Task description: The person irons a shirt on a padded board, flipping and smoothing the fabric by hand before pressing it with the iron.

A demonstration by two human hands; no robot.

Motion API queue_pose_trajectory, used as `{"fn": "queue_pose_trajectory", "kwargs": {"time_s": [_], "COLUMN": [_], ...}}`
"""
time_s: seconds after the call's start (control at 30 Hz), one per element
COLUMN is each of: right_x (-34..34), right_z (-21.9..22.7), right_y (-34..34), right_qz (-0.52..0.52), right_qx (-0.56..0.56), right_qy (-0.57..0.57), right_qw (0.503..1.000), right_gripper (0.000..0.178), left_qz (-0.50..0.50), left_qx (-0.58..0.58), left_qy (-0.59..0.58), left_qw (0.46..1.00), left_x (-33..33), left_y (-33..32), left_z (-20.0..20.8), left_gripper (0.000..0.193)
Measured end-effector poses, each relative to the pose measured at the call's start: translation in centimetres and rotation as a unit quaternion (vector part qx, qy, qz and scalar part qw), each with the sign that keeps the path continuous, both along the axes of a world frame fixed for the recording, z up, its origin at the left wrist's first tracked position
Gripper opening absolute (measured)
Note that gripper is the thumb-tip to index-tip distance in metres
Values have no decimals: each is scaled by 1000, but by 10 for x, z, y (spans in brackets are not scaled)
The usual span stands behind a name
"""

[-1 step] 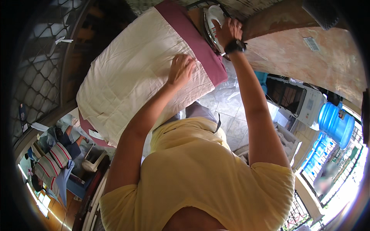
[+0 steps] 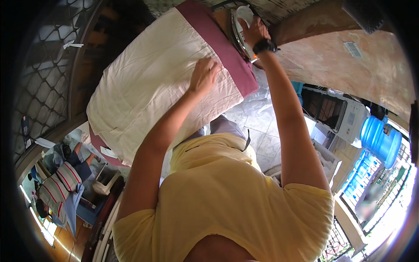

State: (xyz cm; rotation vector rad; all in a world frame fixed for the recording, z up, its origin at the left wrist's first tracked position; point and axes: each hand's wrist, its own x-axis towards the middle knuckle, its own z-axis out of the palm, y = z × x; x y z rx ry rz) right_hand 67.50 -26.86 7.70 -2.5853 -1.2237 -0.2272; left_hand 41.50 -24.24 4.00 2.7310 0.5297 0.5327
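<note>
A cream cloth point(image 2: 144, 78) with a maroon border point(image 2: 222, 48) covers the board in front of me. My left hand point(image 2: 204, 75) is over the cloth near its border, fingers curled in and slightly blurred; no object shows in it. Past the border, at the far right, stands a white clothes iron point(image 2: 244, 14) with a shiny metal edge. My right hand point(image 2: 256, 34), wearing a black watch point(image 2: 264, 45), is closed over its handle area, which the hand mostly hides. A small orange light glows beside my wrist.
A pinkish stone-like wall or panel point(image 2: 340, 61) stands close on the right. Beyond are a white oven-like appliance point(image 2: 349, 115) and a blue water jug point(image 2: 380, 140). A dark lattice door point(image 2: 41, 78) is on the left. Below it, a person in a striped shirt point(image 2: 56, 183) is seen.
My right hand has shifted slightly left, further over the iron, and an orange light now shows by the wrist. My left hand has moved slightly away from me above the cloth.
</note>
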Motion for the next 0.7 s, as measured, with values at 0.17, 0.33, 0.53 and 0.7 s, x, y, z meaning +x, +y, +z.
{"fn": "queue_pose_trajectory", "kwargs": {"time_s": [0.17, 0.33, 0.53, 0.7], "right_x": [13, -57, -164, -178], "right_z": [57, 88, 56, 28], "right_y": [-18, -128, -204, -210], "right_qz": [33, 228, 69, 37], "right_qx": [-121, -42, -28, 1], "right_qy": [260, 245, 243, 219], "right_qw": [957, 941, 967, 975], "right_gripper": [66, 46, 55, 52], "left_qz": [-94, -152, -241, -213], "left_qx": [19, 3, 59, 32], "left_qy": [34, 156, 155, 224], "left_qw": [995, 976, 956, 950], "left_x": [20, 31, 38, 41], "left_y": [70, 75, 84, 89], "left_z": [13, 19, 15, 18], "left_gripper": [35, 22, 18, 15]}}
